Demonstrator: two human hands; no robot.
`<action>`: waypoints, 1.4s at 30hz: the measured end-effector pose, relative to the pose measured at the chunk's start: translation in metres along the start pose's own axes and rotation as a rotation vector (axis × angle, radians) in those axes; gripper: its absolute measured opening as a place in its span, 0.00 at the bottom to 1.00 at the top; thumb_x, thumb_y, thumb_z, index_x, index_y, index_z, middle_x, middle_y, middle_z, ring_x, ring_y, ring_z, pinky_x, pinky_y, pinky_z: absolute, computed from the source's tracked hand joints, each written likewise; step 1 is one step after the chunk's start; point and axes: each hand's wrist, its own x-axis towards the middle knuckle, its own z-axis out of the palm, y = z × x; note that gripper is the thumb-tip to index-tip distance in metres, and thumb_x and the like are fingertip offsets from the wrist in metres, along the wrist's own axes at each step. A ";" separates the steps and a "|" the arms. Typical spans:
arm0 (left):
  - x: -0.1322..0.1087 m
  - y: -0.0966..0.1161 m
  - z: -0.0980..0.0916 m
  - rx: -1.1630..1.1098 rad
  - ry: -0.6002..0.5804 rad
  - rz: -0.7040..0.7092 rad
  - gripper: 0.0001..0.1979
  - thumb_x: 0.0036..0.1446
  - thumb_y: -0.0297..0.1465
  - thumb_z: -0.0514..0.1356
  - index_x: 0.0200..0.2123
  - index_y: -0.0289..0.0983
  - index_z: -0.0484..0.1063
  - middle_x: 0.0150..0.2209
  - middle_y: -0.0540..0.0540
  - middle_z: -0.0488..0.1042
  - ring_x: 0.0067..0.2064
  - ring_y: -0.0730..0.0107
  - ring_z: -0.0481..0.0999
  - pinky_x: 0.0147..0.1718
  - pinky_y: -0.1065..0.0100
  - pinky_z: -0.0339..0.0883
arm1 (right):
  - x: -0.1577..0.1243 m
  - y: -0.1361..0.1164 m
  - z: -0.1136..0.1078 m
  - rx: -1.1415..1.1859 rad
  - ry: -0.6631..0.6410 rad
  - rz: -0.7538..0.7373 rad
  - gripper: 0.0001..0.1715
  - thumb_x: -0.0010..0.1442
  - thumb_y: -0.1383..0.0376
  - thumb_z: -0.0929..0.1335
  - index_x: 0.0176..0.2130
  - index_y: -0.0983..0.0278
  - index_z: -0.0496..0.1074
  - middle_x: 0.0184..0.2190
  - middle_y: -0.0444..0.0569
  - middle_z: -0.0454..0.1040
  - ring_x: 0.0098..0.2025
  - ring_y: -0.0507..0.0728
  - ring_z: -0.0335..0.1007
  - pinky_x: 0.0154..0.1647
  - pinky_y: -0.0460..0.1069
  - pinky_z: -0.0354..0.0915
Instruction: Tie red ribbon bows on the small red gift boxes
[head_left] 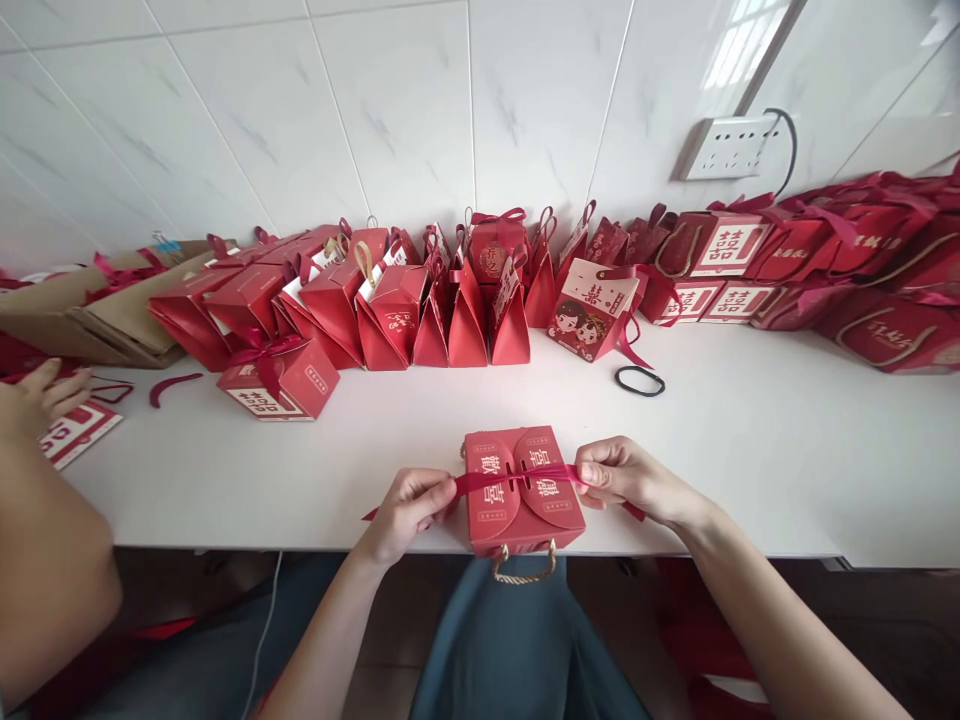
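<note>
A gold twisted-rope handle [523, 578] points toward the wearer, hanging past the near edge of the white, smooth table [405, 400]. It belongs to the red cardboard gift box [529, 520], which lies flat at the middle of that edge. The seam between its two rounded lid flaps runs near to far; foreshortening leaves its long axis uncertain. Pale Chinese characters mark both flaps, 喜 being legible on the left one. Across them, roughly parallel to the edge, stretches a crimson ribbon [551, 473], its left part pinched between thumb and finger of the left hand [409, 510], its right part likewise by the right hand [619, 478]. Beyond, toward the far edge, lie a black elastic loop [640, 381], a cream-fronted red box [589, 312] bearing 囍 and a cartoon couple, and stacked red boxes [729, 247], also printed 囍.
</note>
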 end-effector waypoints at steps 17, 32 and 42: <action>-0.015 0.032 0.011 0.189 0.131 0.097 0.10 0.54 0.38 0.57 0.29 0.38 0.64 0.25 0.53 0.66 0.23 0.77 0.59 0.23 0.72 0.52 | -0.004 -0.061 0.040 -0.152 0.048 -0.331 0.13 0.59 0.56 0.68 0.34 0.62 0.78 0.48 0.53 0.75 0.45 0.60 0.72 0.43 0.54 0.68; -0.036 0.064 0.002 0.843 0.165 0.341 0.10 0.61 0.37 0.53 0.32 0.40 0.70 0.36 0.50 0.69 0.30 0.73 0.69 0.33 0.70 0.62 | 0.015 -0.044 0.074 -0.378 0.366 -0.467 0.13 0.63 0.62 0.62 0.36 0.63 0.75 0.38 0.52 0.75 0.39 0.57 0.72 0.42 0.51 0.67; -0.026 0.112 0.021 1.116 0.137 0.588 0.11 0.64 0.34 0.51 0.34 0.39 0.72 0.34 0.49 0.71 0.28 0.73 0.69 0.29 0.69 0.59 | 0.019 -0.045 0.079 -0.303 0.430 -0.329 0.04 0.60 0.63 0.65 0.35 0.62 0.68 0.31 0.45 0.77 0.34 0.53 0.74 0.35 0.47 0.67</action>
